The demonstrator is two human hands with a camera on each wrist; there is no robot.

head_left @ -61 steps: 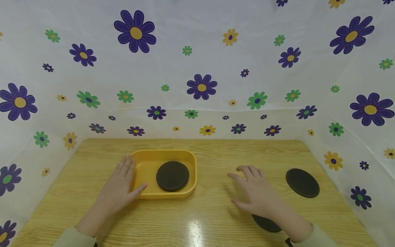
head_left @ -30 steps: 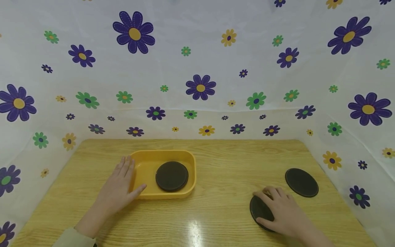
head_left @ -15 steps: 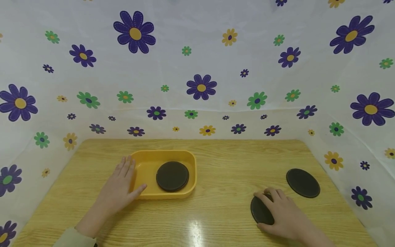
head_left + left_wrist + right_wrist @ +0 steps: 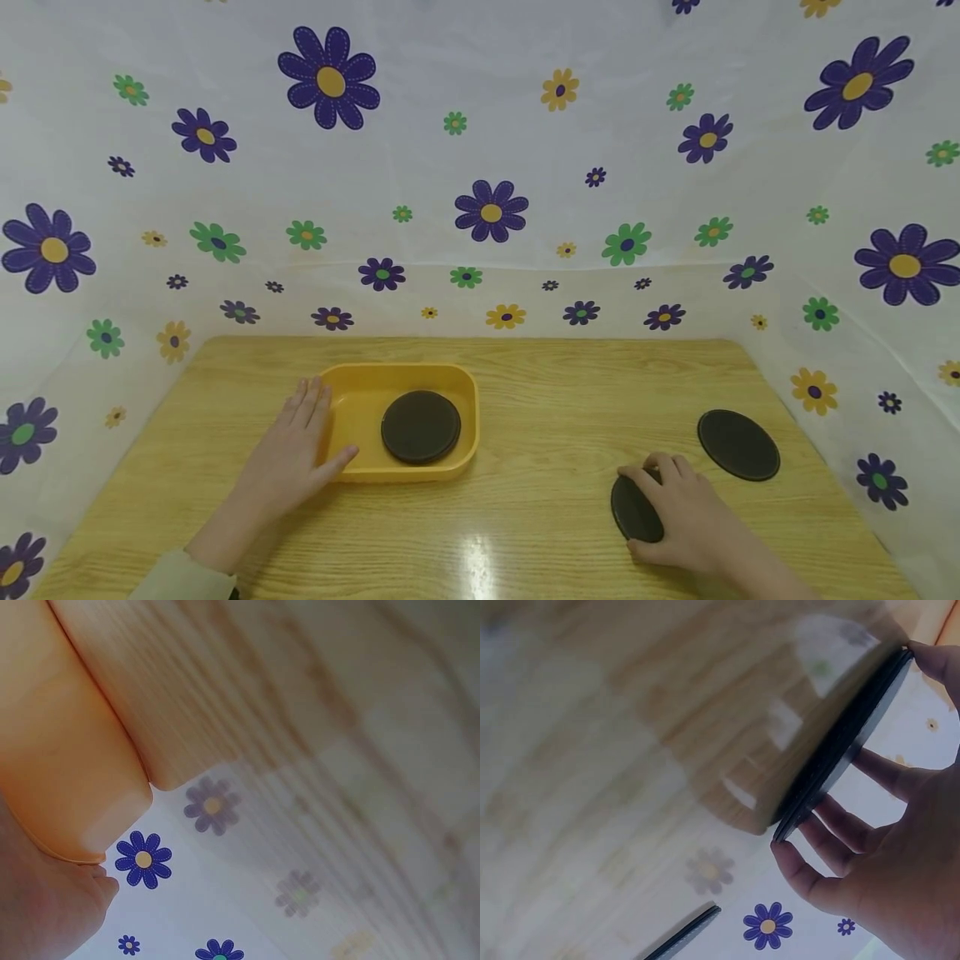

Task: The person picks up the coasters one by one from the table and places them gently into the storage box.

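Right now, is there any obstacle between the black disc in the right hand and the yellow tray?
Nothing loose is visible: between the black disc in the right hand and the yellow tray only tabletop shows, then the tray's raised rim.

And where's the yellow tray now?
In the head view, the yellow tray sits left of centre on the table, against the left hand, a black disc inside.

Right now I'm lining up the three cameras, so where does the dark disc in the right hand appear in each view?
Head: lower right, the dark disc partly covered by the right hand.
Left wrist: not in it.
Right wrist: right of centre, upper half, the dark disc slanting nearly edge-on at the fingertips.
Shared landmark: the flowered cloth.
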